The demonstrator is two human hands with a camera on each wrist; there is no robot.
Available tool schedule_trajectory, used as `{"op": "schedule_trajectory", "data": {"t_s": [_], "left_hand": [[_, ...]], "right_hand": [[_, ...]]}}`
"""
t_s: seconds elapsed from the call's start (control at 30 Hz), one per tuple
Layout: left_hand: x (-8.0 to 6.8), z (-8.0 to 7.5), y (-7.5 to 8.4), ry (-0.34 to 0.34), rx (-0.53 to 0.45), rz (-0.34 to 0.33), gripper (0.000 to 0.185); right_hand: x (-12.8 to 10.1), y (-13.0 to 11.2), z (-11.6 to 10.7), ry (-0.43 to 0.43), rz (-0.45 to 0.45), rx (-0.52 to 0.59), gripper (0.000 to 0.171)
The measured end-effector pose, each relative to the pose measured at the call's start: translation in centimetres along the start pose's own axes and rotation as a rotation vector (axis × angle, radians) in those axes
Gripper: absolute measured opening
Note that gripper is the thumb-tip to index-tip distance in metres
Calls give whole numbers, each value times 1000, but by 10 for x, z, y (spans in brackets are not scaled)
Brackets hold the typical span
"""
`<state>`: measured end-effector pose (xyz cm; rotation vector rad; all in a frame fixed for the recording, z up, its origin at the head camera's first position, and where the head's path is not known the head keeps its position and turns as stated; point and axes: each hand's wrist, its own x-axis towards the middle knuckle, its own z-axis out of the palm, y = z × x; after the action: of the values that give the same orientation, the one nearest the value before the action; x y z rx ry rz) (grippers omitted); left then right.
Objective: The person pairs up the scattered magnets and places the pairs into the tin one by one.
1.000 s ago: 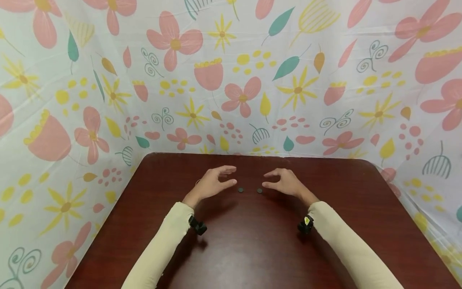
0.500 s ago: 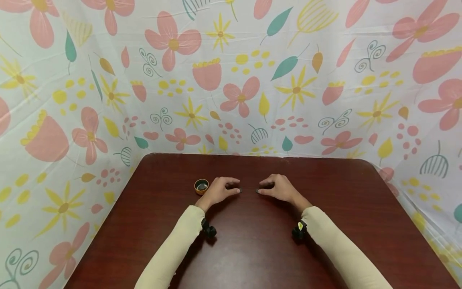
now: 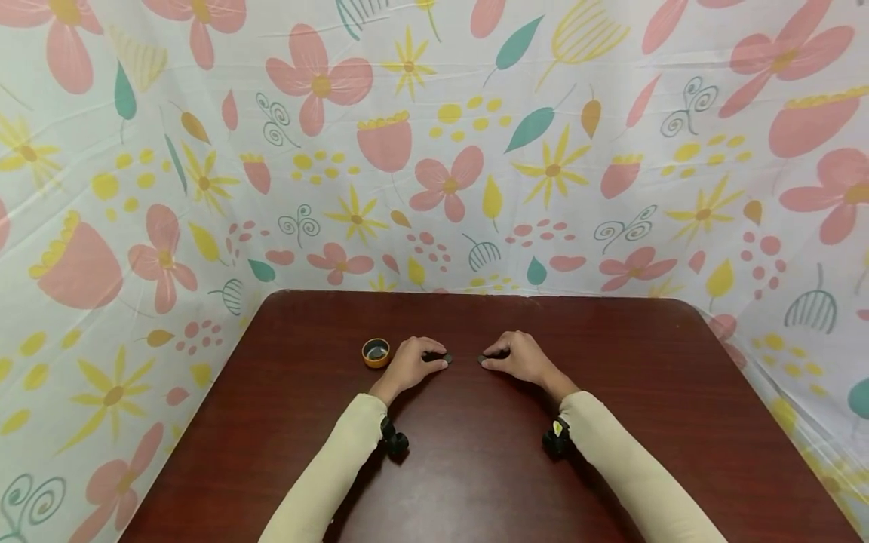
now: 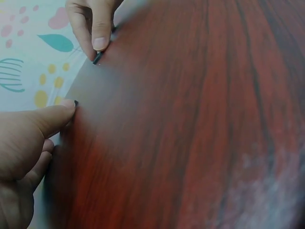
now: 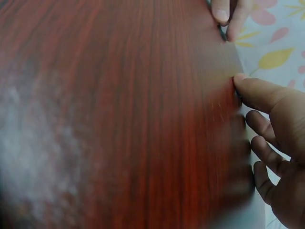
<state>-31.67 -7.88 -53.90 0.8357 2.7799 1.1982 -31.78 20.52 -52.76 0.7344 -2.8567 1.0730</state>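
While both hands [image 3: 465, 360] pinch – two dark discs [image 3: 446, 359], one each | one orange cap [image 3: 376, 352] – left.

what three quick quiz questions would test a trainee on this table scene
1. True or false: the left hand is lifted well above the table.
2. What does each hand's fingertips touch? A) a small dark disc B) a spoon C) a cloth
3. Which hand is the orange cup beside?

Key: 1. False, it rests on the table. 2. A: left disc, right disc at the right hand. 3. The left hand.
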Motion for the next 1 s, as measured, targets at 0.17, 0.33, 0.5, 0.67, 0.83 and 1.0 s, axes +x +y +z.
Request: {"op": "schedule_trajectory", "data": {"t_s": [0.17,0.33,0.5,0.67,0.83,1.0], "left_hand": [[1,3,-2,22,5,-10,23],[4,6,-1,41,16,4,19],[7,10,2,33,33,-12,19],[10,14,7,36,50,-17,18],[13,20,11,46,54,12,18],[13,22,13,43,46,10,18]], "right_hand": [[1,0,1,-1,9,3,18],[2,-1,3,3,-1,-11,17],[5,-5,7,-2,-4,-10,18],[7,-8,12,2,-8,-23,18],[9,-10,16,9,-1,-36,18],[10,-12,19,5,6,-29,18]]}}
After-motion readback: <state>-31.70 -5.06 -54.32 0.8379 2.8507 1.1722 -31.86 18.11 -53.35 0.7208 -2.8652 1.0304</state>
